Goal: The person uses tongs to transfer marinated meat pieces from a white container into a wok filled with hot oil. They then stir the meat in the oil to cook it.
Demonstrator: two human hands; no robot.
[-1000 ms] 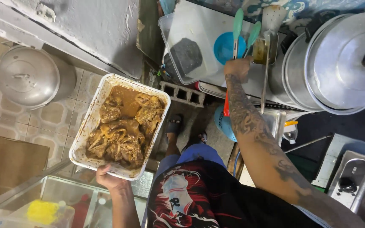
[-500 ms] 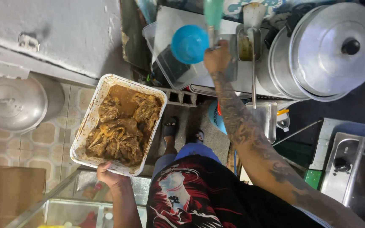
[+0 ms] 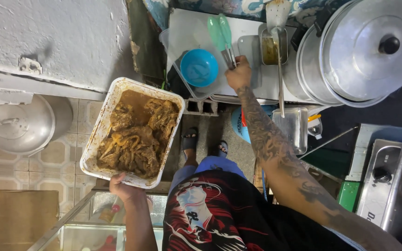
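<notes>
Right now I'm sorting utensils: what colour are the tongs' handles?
Light green, on the tongs in the right hand, head view.

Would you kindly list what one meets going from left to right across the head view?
Lidded metal pot → tray of sauced meat held by the left hand → blue bowl → right hand with green tongs → large pot lid.

white tray (image 3: 99, 139) of brown saucy meat (image 3: 136, 137); green-handled tongs (image 3: 223, 35); blue bowl (image 3: 199, 68); perhaps floral patterned floor tiles (image 3: 56, 155).

— What's the left hand (image 3: 125, 189) carrying?
— A white rectangular tray (image 3: 99, 135) of brown saucy meat, held level.
— And the right hand (image 3: 238, 74)?
— Closed round teal-handled metal tongs (image 3: 223, 36), beside a blue plastic bowl (image 3: 199, 68).
</notes>
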